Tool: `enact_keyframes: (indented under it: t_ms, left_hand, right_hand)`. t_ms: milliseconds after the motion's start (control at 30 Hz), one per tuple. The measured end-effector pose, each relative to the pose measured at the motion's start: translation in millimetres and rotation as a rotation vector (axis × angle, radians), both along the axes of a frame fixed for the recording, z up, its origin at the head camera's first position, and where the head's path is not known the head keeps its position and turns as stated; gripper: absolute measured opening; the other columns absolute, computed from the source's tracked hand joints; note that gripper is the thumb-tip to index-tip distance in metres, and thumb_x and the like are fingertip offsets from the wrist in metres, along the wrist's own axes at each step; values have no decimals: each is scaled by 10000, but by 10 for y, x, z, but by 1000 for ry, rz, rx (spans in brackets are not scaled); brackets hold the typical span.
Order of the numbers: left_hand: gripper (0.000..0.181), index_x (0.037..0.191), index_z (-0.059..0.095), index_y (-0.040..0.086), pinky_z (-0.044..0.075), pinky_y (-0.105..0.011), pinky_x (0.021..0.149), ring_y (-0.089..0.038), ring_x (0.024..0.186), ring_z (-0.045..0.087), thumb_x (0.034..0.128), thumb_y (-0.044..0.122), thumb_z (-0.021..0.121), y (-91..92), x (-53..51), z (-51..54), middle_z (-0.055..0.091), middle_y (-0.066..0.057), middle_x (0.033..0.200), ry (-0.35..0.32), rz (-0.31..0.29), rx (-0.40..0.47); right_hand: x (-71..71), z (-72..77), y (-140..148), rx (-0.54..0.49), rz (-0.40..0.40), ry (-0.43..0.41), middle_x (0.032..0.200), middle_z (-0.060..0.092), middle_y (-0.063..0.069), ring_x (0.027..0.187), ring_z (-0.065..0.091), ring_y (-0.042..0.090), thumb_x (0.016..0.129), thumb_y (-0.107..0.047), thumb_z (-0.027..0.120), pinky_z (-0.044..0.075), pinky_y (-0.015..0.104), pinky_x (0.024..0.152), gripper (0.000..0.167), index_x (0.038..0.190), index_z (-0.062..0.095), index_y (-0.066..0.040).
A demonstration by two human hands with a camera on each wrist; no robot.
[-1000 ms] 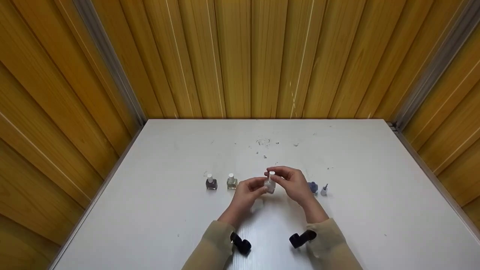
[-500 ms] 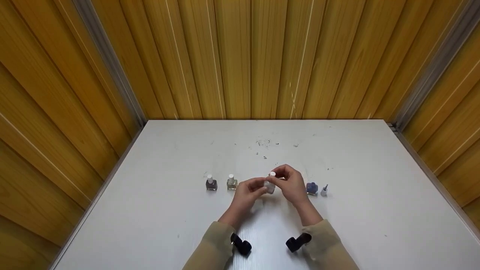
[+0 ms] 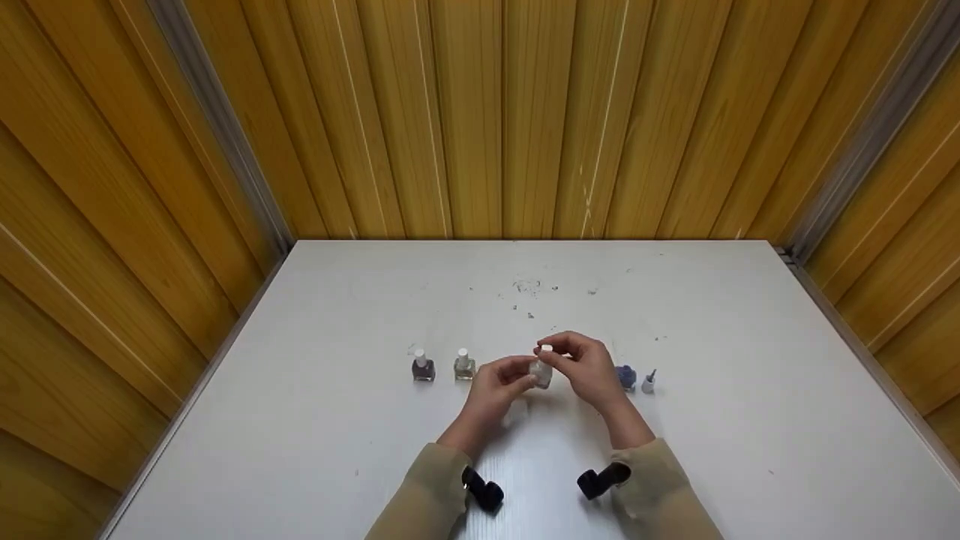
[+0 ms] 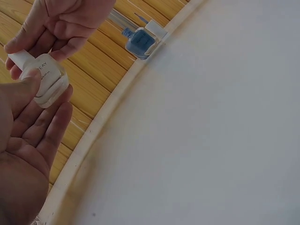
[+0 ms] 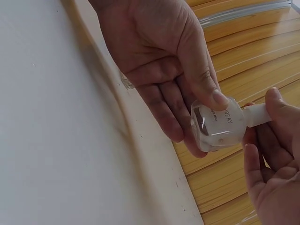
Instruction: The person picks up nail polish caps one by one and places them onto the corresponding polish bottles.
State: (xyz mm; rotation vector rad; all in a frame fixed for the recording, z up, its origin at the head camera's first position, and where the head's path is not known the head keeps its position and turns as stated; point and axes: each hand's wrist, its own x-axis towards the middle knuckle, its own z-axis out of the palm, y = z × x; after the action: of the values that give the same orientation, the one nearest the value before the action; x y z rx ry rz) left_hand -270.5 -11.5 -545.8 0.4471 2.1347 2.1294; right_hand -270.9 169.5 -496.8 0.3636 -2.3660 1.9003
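Observation:
A nail polish bottle (image 3: 539, 373) with whitish polish is off the table between the two hands. My left hand (image 3: 493, 388) pinches its glass body between thumb and fingers, as the left wrist view shows. My right hand (image 3: 592, 369) pinches the white cap (image 5: 258, 115) with thumb and fingertips. The cap sits on the bottle's neck. In the left wrist view the glass (image 4: 50, 83) carries dark lettering. Just right of the right hand stands a blue nail polish bottle (image 4: 140, 43) without its cap, partly hidden in the head view. Its white cap (image 3: 649, 384) stands beside it, brush pointing up.
Left of the hands stand two capped nail polish bottles, a dark one (image 3: 423, 367) and a clear yellowish one (image 3: 464, 366). The white table (image 3: 315, 450) has small dark marks toward the back. Wood-patterned walls (image 3: 480, 120) enclose it behind and at both sides.
My right hand turned slightly left on the cap, then back right, uncovering the blue bottle and partly covering it again. The left hand and the held bottle stay nearly in place.

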Motion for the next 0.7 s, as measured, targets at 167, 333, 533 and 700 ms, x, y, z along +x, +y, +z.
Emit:
enact_keyframes:
  t_ms: [167, 333, 533, 700]
  left_hand:
    - [300, 1225, 682, -88, 598, -232, 873, -179, 1020, 747, 949, 24, 709, 14, -3, -14, 739, -247, 1167, 6, -3, 11]
    - [305, 1227, 681, -90, 594, -220, 874, -204, 1038, 749, 943, 18, 713, 23, -3, -4, 737, -249, 1178, -3, -9, 12]
    - [312, 1229, 676, -96, 584, -205, 869, -172, 1006, 744, 942, 19, 713, 19, -7, 9, 740, -262, 1142, -2, -7, 15]
    - [315, 1231, 684, -79, 586, -206, 850, -129, 970, 733, 938, 28, 723, 11, 5, 7, 747, -246, 1123, -13, 1, 4]
  right_hand:
    - [2, -12, -42, -21, -109, 4, 929, 753, 74, 815, 639, 83, 862, -85, 823, 515, 190, 710, 154, 974, 732, -29]
    - [14, -1, -82, 34, -168, -29, 926, 680, 66, 851, 608, 124, 842, -109, 850, 495, 205, 721, 229, 944, 655, -47]
    - [5, 41, -3, 69, -1, -15, 1212, 721, 111, 1131, 628, 178, 983, -180, 709, 531, 218, 891, 303, 1262, 682, -64]
    - [-1, 28, 37, 82, 76, 29, 1182, 763, 147, 1130, 671, 191, 990, -132, 683, 542, 219, 911, 271, 1234, 723, -21]
